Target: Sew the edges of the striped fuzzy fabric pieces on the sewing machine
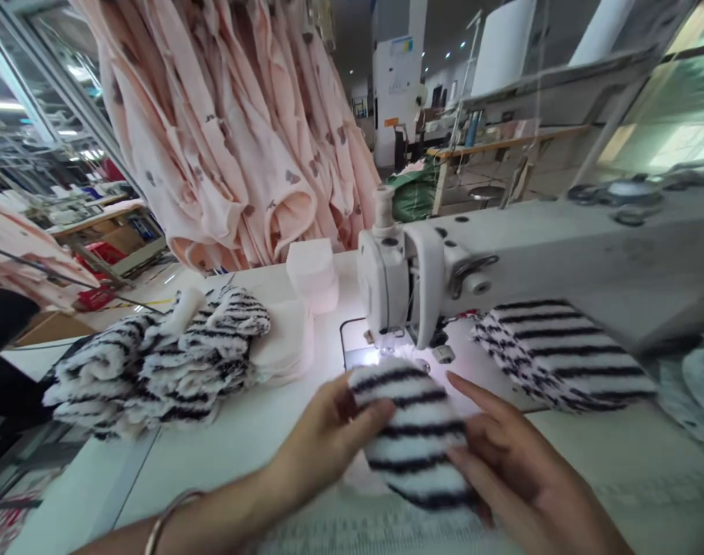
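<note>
Striped cloth [415,435], long axis eleven-to-five; left hand [327,433] pinches ten-o'clock edge, right hand [517,459] four-o'clock edge; sewing machine [385,281] at twelve.

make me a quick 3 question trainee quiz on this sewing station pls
1. True or false: the left hand and right hand both touch the striped plush piece.
2. What hangs beyond the sewing table: (a) blue jeans, (b) pink patterned fabric, (c) black coats?
3. Fill in: the flat stack of striped pieces lies nearer the ____ hand.

Key: 1. true; 2. b; 3. right
</note>
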The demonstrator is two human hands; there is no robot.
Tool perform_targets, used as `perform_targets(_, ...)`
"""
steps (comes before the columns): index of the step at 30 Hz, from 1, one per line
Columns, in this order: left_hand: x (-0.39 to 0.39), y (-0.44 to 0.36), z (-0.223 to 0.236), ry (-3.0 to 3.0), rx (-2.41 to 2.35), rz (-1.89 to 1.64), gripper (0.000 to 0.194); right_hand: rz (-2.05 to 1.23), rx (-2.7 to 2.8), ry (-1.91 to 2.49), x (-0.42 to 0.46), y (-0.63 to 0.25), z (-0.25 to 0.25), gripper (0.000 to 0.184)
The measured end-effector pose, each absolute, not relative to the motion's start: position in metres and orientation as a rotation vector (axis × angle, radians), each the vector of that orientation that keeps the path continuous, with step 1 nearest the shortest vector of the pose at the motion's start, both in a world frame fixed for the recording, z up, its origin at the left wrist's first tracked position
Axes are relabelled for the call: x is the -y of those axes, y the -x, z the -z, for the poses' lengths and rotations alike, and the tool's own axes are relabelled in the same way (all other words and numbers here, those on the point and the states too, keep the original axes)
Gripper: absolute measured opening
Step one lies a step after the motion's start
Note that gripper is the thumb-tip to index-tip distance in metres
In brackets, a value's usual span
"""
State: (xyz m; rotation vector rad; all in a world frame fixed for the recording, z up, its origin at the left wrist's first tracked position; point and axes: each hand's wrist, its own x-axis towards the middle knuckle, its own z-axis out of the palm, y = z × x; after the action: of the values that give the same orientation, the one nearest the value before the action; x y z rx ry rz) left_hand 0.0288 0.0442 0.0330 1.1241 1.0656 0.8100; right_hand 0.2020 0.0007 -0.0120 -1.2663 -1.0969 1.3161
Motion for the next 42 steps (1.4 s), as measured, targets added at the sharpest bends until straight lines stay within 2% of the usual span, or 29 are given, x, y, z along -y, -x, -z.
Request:
perform_targets(4,-0.065,0.009,-0.034,-1.591,-1.311,-0.659,0.019,-1.313,1.4,1.264,-0.024,-0.182,0.015,0.034)
perform_targets(8,-0.067,0.022,-0.021,-1.737,-1.386,-0.435,0.017,-1.255,1.639,1.345,-0.026,-0.178,0.026,0.025)
perform_targets(15,-0.062,0.015,-0.038,-1.756,-1.379,-0.376,0.024,-1.229,1.656,1.38,-0.019,-0.184,0.018,0.026)
perform_targets(19,-0.062,0.014,-0.039,-1.806,-1.392,-0.287,0.024,-1.095,1.762,1.399,-0.019,-0.181,0.02,0.025)
perform_targets(27,-0.075,0.008,-0.025,-2.418,-1.648,-0.148,0.017,-0.73,1.933,1.307,-0.012,-0.178,0.04,0.032)
perform_targets(32,-0.086,0.007,-0.023,-2.318,-1.634,-0.086,0.01,-0.416,2.072,1.244,-0.009,-0.176,0.044,0.039)
perform_targets(36,-0.089,0.009,-0.024,-2.257,-1.654,-0.023,0.013,-0.228,2.108,1.245,-0.012,-0.172,0.049,0.042)
perform_targets(42,-0.092,0.014,-0.026,-2.24,-1.629,-0.073,0.014,-0.172,2.045,1.223,-0.016,-0.167,0.046,0.039)
